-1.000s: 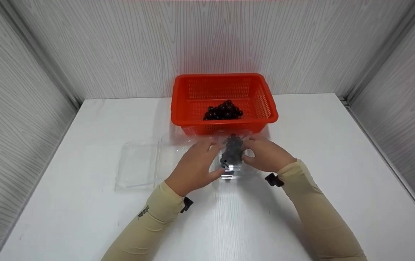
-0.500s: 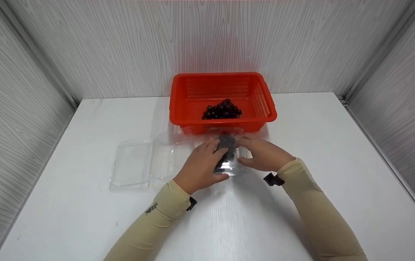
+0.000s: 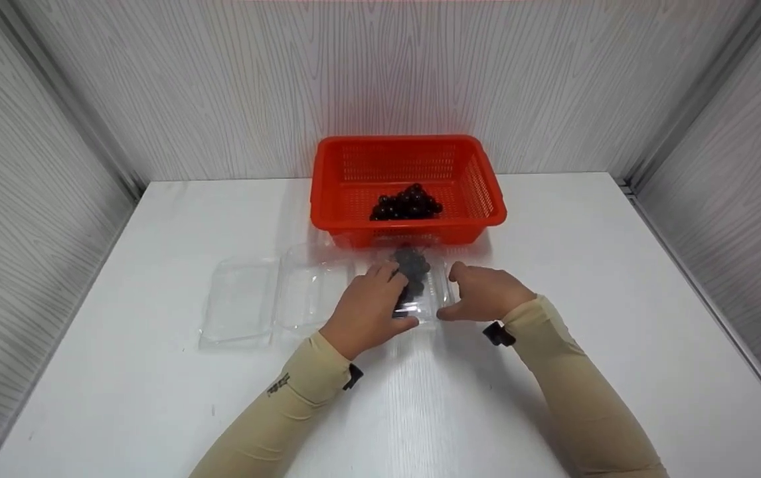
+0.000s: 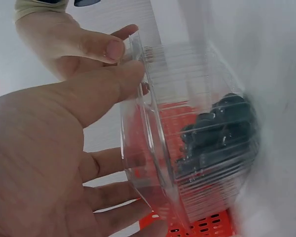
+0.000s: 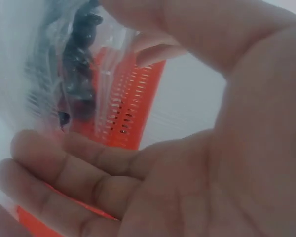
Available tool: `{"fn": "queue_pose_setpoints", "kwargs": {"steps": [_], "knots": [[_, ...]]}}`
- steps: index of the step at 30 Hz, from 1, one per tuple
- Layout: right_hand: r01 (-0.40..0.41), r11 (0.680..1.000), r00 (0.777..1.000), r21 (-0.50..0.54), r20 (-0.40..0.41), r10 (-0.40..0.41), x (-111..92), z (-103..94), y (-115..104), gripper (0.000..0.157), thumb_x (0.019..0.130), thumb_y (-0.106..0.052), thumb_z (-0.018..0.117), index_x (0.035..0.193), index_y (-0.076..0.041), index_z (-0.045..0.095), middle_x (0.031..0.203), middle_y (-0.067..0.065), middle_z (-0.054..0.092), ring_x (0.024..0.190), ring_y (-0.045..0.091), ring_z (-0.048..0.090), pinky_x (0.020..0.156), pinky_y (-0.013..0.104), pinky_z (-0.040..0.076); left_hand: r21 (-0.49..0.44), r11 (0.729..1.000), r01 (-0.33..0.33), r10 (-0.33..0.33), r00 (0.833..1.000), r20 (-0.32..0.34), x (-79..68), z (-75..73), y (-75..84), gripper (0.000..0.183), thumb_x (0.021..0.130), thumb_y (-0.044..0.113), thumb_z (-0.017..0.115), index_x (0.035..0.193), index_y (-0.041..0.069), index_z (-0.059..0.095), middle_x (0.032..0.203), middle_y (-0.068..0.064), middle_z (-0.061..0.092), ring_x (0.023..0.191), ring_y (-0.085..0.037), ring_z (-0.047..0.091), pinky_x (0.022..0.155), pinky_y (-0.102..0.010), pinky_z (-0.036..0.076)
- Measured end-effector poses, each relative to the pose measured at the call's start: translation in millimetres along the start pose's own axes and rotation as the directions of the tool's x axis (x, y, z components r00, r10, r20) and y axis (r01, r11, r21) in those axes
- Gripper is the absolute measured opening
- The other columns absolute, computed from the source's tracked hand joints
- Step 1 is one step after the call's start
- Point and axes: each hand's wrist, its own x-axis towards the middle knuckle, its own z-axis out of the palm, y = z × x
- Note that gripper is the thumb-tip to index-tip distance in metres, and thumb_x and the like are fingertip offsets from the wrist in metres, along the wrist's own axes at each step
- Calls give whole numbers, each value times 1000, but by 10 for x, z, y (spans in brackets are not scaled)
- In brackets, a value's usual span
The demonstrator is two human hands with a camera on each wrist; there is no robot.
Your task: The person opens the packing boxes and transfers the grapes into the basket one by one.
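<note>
A clear plastic clamshell box [image 3: 427,299], its lid down, holds a bunch of dark grapes [image 3: 414,265] in front of the red basket. My left hand [image 3: 368,309] lies over the lid's left part, fingers spread and fairly straight. In the left wrist view, its thumb is at the box's rim and the other fingers reach across the lid. At the box's right edge is my right hand [image 3: 487,292], thumb and fingers apart. The right wrist view shows its fingers [image 5: 74,177] extended beside the box, with grapes visible through the plastic.
The red basket [image 3: 410,224] stands against the back wall with more dark grapes [image 3: 407,203] inside. Left of the hands, another clear clamshell box [image 3: 241,299] lies unfolded flat on the white table [image 3: 380,411].
The left hand has shifted right over the lid. The right hand has drawn back from the lid's top to the box's right edge. The box and its grapes have moved slightly left.
</note>
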Motion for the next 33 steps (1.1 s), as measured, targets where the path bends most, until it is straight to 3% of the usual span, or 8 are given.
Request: {"fn": "queue_pose_setpoints", "kwargs": {"steps": [4,6,14,21,26,33], "knots": [[-27,999,1000,43,13,26,32,27,6,79,85,-46,77,142,-1,46,117,12,69,94,26,68,93,48,55,24,1000,5,-5,1000,2,-15,-31,19,70,87,51,80,136,4,62,145,-15,57,132,-32,54,107,-48,49],[-23,998,999,61,27,21,47,42,11,80,86,-45,77,144,0,43,117,13,69,94,26,67,94,49,55,29,1000,4,-4,1000,0,-26,-45,19,69,87,50,81,134,3,63,141,-15,60,129,-31,56,105,-47,51],[-4,981,996,195,93,-14,124,69,29,51,87,-39,79,119,-6,56,88,7,65,76,23,62,74,38,51,-13,1000,27,-27,1000,15,-38,-71,-8,70,86,46,83,135,2,60,137,-14,61,125,-29,57,99,-44,56],[-5,969,993,246,120,-25,157,70,47,51,87,-37,81,121,-4,61,91,7,67,67,24,67,69,36,53,-13,999,-41,40,998,-44,-44,-50,-24,74,86,41,85,148,11,56,135,-15,62,126,-31,58,95,-46,57],[-1,974,989,228,146,-33,164,83,52,47,88,-38,79,119,-8,62,93,5,66,64,22,64,69,37,52,-2,998,-58,58,997,-54,-53,-45,-21,63,86,41,85,139,13,65,135,-16,62,127,-32,57,96,-48,56],[45,967,977,249,193,-95,177,109,76,41,92,-36,75,115,-9,55,88,8,65,61,24,63,69,36,48,-7,998,-56,55,997,-45,-77,-72,-12,62,85,41,85,137,13,65,129,-14,63,120,-32,60,90,-48,58]]}}
